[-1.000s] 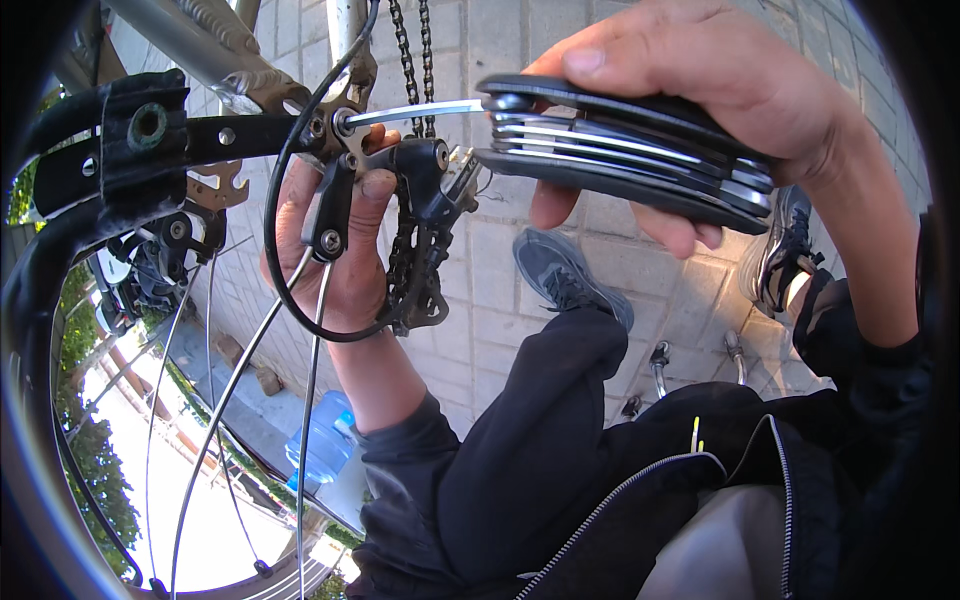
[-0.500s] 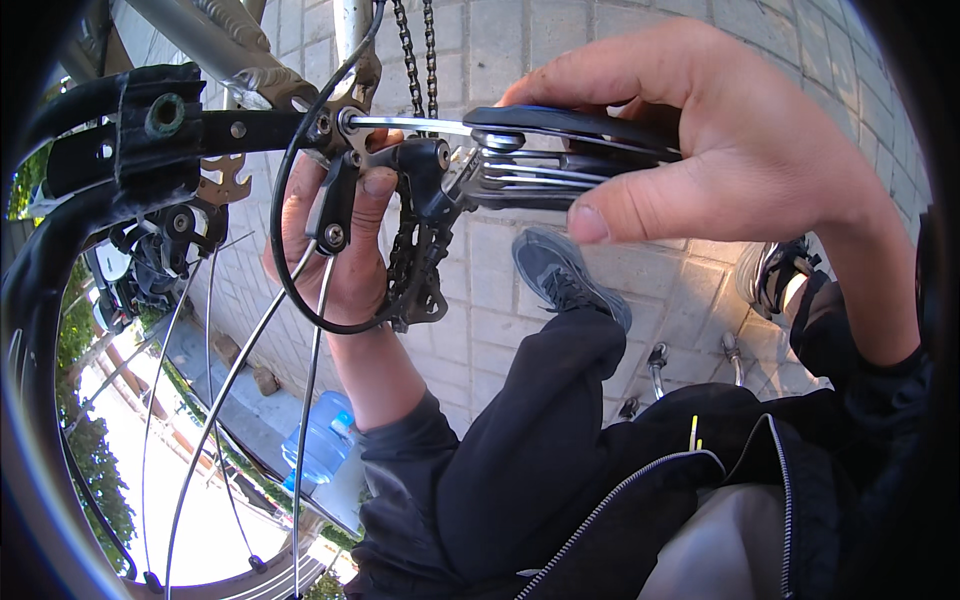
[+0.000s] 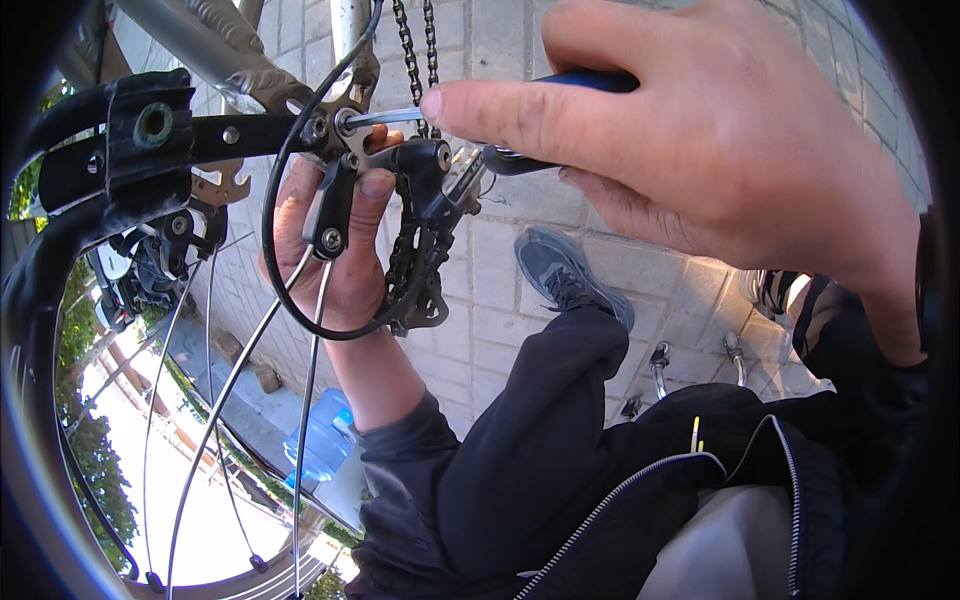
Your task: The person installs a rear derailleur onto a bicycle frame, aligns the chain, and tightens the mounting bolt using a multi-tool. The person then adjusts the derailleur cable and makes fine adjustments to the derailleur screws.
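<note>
My left hand (image 3: 340, 240) grips the black rear derailleur (image 3: 420, 235) of a bicycle, thumb over its upper body. My right hand (image 3: 700, 140) is shut on a dark folding multi-tool (image 3: 560, 90), mostly hidden under my fingers. The tool's silver hex key (image 3: 385, 117) sticks out to the left, its tip seated in the bolt at the frame dropout (image 3: 335, 125). A chain (image 3: 415, 50) hangs just behind the key. A black cable (image 3: 275, 230) loops in front of my left hand.
The bicycle's rear wheel with thin spokes (image 3: 230, 390) and black rim (image 3: 30, 330) fills the left side. Grey paving bricks (image 3: 500, 300) lie below, with a grey shoe (image 3: 565, 270), a blue water bottle (image 3: 320, 440) and metal tools (image 3: 660, 365) on them.
My right hand has rotated over the multi-tool and now covers it, turning with the hex key held in the bolt. The left hand stays on the derailleur.
</note>
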`<state>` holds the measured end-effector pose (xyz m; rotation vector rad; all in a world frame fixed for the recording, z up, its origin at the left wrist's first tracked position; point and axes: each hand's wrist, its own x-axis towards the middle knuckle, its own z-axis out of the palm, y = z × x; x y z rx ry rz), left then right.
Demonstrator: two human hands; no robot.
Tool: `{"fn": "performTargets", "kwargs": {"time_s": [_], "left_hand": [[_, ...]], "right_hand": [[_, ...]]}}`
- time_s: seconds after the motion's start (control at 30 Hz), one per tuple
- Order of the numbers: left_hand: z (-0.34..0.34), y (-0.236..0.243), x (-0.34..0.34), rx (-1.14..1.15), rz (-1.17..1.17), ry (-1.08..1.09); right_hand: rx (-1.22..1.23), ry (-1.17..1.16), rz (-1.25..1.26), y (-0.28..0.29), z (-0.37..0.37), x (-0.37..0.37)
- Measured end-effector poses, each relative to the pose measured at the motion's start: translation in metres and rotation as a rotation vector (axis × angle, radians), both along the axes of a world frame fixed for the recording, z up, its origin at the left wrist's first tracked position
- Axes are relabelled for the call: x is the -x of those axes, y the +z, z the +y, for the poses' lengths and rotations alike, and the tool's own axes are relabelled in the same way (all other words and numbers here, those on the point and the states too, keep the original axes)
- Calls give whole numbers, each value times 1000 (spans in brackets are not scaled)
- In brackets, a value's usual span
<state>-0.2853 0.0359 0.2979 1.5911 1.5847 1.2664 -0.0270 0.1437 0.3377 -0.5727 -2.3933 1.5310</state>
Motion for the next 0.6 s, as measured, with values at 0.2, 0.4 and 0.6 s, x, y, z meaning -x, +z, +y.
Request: {"fn": "performTargets", "kwargs": {"time_s": [0.2,0.4,0.6], "left_hand": [[2,4,-4,15,-32,-9],[3,3,-2,20,-25,-1],[3,0,-2,1,-5,-5]], "right_hand": [[962,38,-6,-4,12,-2],[1566,-34,30,-30,7,3],[683,-287,6,-23,-19,10]]}}
